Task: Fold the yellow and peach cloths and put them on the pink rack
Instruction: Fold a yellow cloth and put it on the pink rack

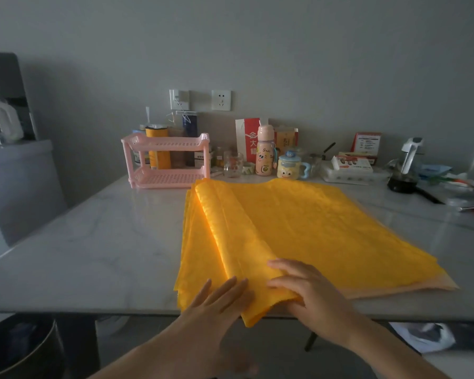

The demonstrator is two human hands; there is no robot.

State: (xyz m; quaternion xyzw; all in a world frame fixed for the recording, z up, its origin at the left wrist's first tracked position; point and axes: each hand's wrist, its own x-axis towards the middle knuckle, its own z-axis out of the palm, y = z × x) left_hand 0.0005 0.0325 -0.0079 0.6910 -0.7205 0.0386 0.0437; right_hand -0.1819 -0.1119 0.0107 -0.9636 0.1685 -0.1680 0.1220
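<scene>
**Two hands on the yellow cloth**

The table (93, 242) is big, pale and shiny. Take the far wall as 12 o'clock and the near edge as 6.

The yellow cloth (326, 228) lies on the table and covers much of the middle and the 3 o'clock side. Its 9 o'clock side is folded over in layers, and the fold runs from far to near. One corner hangs over the near edge at 6 o'clock.

The peach cloth (411, 289) lies flat under the yellow one. Only a thin strip peeks out, at about 4 o'clock.

The pink rack (167, 162) stands at about 11 o'clock from the yellow cloth, just past its far corner. It has two shelves.

The left hand (216, 299) lies flat on the folded part at 6 o'clock, with its fingers straight and spread a little.

The right hand (309, 288) is just beside it, toward 3 o'clock. It rests on top of the yellow cloth with its fingers nearly straight.

A pink bottle (265, 151) and a mug (288, 166) with a cartoon face stand at 12 o'clock, by the wall.
</scene>
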